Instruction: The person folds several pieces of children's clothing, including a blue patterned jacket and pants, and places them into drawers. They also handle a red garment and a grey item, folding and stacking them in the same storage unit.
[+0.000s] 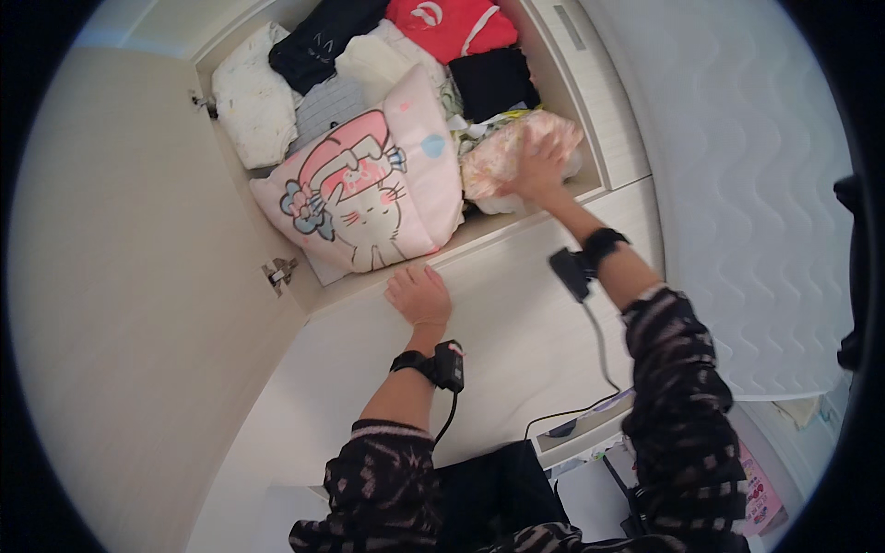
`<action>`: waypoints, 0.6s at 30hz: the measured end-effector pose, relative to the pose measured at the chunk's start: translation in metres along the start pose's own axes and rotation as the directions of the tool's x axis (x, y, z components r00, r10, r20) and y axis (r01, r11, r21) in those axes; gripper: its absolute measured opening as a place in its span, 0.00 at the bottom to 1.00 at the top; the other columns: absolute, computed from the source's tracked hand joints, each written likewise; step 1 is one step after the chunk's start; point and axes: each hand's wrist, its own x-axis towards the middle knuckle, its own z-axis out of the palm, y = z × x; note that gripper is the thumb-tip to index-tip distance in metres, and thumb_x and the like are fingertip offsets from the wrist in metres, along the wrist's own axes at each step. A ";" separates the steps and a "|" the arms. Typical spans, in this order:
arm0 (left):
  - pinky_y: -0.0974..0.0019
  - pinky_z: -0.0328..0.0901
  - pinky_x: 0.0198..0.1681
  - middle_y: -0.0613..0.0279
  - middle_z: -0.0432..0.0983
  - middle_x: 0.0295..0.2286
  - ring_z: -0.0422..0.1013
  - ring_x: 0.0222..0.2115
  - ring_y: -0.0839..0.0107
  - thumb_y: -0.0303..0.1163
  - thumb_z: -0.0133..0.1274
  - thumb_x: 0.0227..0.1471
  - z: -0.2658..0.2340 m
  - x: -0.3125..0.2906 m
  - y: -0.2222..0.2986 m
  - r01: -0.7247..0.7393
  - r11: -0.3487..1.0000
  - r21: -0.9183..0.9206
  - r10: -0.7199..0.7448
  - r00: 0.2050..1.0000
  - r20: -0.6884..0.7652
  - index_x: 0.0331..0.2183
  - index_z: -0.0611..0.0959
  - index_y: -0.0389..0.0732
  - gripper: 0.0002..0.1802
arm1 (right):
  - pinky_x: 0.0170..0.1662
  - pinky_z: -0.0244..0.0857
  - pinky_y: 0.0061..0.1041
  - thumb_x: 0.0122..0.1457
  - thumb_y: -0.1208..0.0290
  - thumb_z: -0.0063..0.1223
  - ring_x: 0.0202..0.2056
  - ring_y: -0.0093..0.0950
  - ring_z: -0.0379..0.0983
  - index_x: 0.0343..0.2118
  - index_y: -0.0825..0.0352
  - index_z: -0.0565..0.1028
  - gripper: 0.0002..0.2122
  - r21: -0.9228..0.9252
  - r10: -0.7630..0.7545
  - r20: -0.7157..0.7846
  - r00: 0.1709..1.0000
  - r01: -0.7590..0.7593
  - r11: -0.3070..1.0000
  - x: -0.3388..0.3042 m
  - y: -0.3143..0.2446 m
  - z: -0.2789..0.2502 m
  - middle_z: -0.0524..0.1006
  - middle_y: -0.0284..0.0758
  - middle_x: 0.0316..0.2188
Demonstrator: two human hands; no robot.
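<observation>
My right hand [542,164] lies with spread fingers on a folded pink floral cloth [493,166] at the right front of a cabinet compartment. At the compartment's front edge rests my left hand [420,293], its fingers lying loosely against the board and holding nothing. Just beyond it sits a large folded pink cloth [419,175] printed with a cartoon bunny. Around these are folded clothes: a white patterned piece [253,97], a grey one [327,112], a cream one [369,69], a dark one [323,41], a black one [496,85] and a red one [461,26].
An open cabinet door [138,258] with metal hinges stands on the left. A pale quilted mattress [747,203] fills the right side. Cables run from the black devices strapped to both my wrists. Near my lap, an open drawer [581,433] holds small things.
</observation>
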 end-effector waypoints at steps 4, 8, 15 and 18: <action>0.55 0.53 0.33 0.56 0.62 0.27 0.60 0.30 0.57 0.35 0.48 0.45 0.002 -0.002 0.000 0.007 1.000 -0.030 -0.006 1.000 0.008 0.25 0.69 0.40 0.09 | 0.59 0.37 0.50 0.25 0.57 0.72 0.59 0.61 0.35 0.60 0.63 0.28 0.66 0.132 0.174 0.293 0.940 -0.220 0.967 0.022 -0.028 0.030 0.32 0.63 0.58; 0.55 0.53 0.33 0.56 0.62 0.26 0.59 0.30 0.56 0.35 0.47 0.45 0.001 -0.001 0.001 0.000 1.000 -0.029 0.000 0.999 0.032 0.25 0.68 0.40 0.09 | 0.60 0.39 0.46 0.27 0.60 0.72 0.59 0.58 0.38 0.61 0.61 0.28 0.65 0.111 0.096 0.295 0.951 -0.133 0.985 0.037 -0.020 0.038 0.34 0.61 0.59; 0.55 0.52 0.33 0.53 0.62 0.28 0.59 0.30 0.55 0.33 0.46 0.46 -0.003 0.000 0.002 -0.004 1.000 -0.001 0.004 0.998 0.059 0.24 0.68 0.39 0.08 | 0.58 0.47 0.42 0.31 0.58 0.70 0.57 0.58 0.46 0.60 0.64 0.28 0.62 0.366 0.061 0.134 0.989 -0.106 0.924 0.062 0.008 0.064 0.40 0.65 0.56; 0.55 0.52 0.33 0.53 0.61 0.27 0.59 0.29 0.55 0.32 0.46 0.46 -0.001 -0.001 0.002 -0.013 1.000 0.001 0.013 0.999 0.034 0.24 0.68 0.39 0.08 | 0.57 0.50 0.42 0.32 0.61 0.70 0.56 0.57 0.49 0.59 0.66 0.29 0.61 0.407 0.106 0.143 0.984 -0.156 0.900 0.082 0.013 0.080 0.40 0.63 0.57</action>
